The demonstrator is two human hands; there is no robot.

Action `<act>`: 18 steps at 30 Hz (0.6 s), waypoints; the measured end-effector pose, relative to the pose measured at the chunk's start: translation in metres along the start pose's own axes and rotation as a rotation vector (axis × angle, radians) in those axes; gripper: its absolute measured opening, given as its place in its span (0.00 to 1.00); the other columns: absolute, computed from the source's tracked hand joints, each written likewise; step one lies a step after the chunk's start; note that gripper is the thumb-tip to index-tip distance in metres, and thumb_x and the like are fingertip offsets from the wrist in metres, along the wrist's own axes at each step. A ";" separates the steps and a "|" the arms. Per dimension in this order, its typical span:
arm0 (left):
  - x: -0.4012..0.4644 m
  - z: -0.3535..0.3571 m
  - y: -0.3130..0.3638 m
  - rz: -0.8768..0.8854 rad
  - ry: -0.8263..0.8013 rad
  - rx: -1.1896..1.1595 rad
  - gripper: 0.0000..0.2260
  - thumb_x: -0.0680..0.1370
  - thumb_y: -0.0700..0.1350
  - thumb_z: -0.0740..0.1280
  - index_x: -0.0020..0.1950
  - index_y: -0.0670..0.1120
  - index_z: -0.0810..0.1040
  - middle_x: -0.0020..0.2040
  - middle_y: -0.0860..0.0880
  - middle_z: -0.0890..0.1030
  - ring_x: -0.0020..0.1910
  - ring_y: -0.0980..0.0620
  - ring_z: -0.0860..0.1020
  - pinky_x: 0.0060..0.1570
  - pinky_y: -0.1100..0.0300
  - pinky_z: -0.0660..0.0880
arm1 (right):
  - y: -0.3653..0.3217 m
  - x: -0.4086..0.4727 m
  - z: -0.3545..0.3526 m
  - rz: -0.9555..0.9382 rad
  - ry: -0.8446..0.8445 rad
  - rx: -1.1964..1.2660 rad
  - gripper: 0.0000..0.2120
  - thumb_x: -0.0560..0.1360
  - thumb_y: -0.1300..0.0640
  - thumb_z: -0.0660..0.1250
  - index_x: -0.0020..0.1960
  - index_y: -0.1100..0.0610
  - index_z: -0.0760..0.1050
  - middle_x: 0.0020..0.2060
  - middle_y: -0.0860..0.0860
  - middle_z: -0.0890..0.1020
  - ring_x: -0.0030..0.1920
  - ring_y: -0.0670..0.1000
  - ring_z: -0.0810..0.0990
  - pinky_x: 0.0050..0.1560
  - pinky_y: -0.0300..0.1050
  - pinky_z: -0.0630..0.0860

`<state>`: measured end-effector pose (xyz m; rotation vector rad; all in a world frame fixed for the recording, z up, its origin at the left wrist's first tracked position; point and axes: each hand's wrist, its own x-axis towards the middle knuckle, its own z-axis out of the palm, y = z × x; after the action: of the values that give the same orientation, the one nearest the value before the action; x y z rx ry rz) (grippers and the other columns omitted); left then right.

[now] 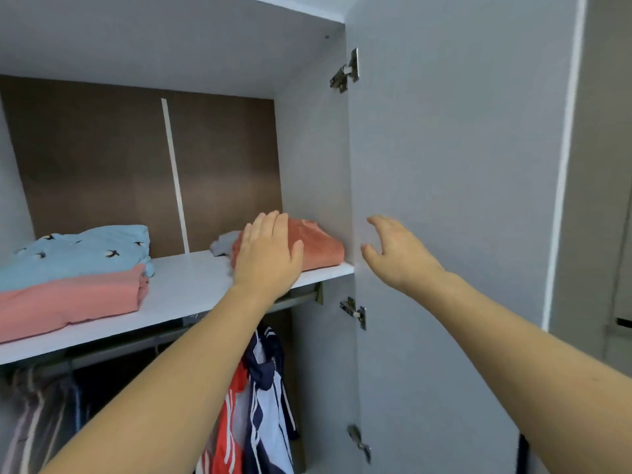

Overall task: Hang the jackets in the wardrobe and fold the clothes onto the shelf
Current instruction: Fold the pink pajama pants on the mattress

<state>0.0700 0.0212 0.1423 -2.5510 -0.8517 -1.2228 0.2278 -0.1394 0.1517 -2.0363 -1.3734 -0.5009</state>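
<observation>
Folded orange garment [319, 246] on shelf [191, 285]; left hand [265, 254] flat on it, right hand [398, 249] spread, empty.

Three metal hinges [345, 71] along the inner edge of the open grey door [455, 186], a brown back panel [102, 159] with a thin white vertical strip [174, 172], and a grey ceiling board [154, 39] above.

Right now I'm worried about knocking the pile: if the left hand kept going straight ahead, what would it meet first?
Probably the folded orange garment just beyond the left hand; depth is unclear.
</observation>
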 end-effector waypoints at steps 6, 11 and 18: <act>-0.010 -0.039 0.094 0.172 0.150 -0.105 0.28 0.83 0.51 0.57 0.79 0.39 0.58 0.78 0.42 0.61 0.79 0.42 0.55 0.78 0.45 0.49 | 0.030 -0.086 -0.111 0.042 0.210 -0.123 0.27 0.80 0.55 0.60 0.77 0.58 0.59 0.76 0.52 0.62 0.76 0.50 0.59 0.71 0.36 0.52; -0.025 -0.047 0.214 0.355 0.164 -0.248 0.29 0.82 0.52 0.58 0.80 0.41 0.55 0.80 0.44 0.57 0.80 0.44 0.52 0.78 0.48 0.43 | 0.079 -0.155 -0.191 0.127 0.305 -0.178 0.27 0.80 0.55 0.61 0.77 0.57 0.59 0.76 0.50 0.62 0.76 0.48 0.58 0.72 0.36 0.52; -0.046 -0.043 0.420 0.565 0.162 -0.438 0.28 0.83 0.52 0.56 0.80 0.42 0.55 0.80 0.45 0.57 0.80 0.45 0.50 0.78 0.48 0.42 | 0.196 -0.275 -0.303 0.399 0.348 -0.300 0.29 0.80 0.54 0.60 0.78 0.55 0.57 0.77 0.50 0.60 0.76 0.49 0.58 0.70 0.38 0.52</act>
<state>0.2585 -0.3584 0.1670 -2.6646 0.1994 -1.4968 0.3119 -0.5858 0.1482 -2.2503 -0.6953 -0.8689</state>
